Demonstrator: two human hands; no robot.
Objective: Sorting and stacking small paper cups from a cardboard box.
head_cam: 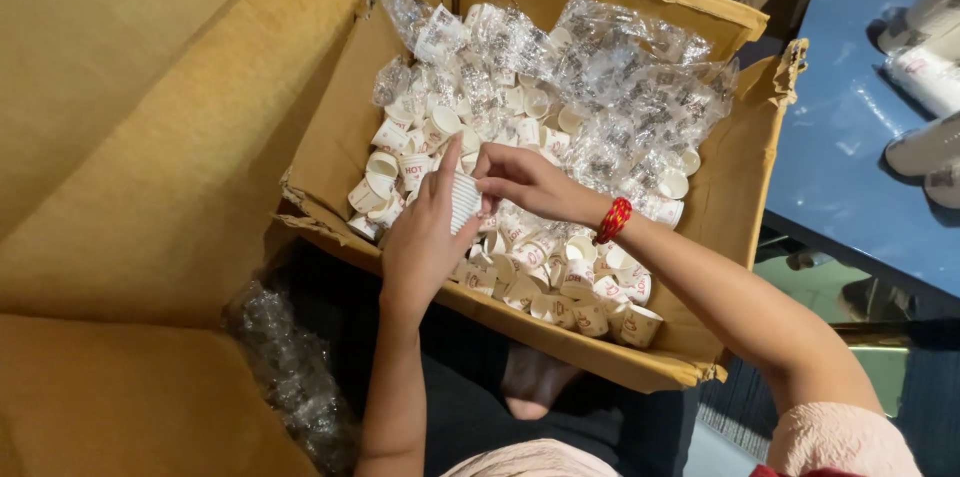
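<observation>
My left hand (422,242) grips a short stack of nested white paper cups (465,200), held sideways over an open cardboard box (735,177). My right hand (520,180), with a red thread band at the wrist, pinches the end of that same stack. Under both hands the box holds several loose small white paper cups (575,282) with red print. A clear plastic liner (620,67) is bunched up at the far side of the box.
Brown cardboard flaps (150,137) fill the left side. Crumpled clear plastic (285,367) lies below the box at lower left. A blue table (850,157) at the right carries wrapped sleeves of cups (925,67). A bare foot (535,382) shows under the box.
</observation>
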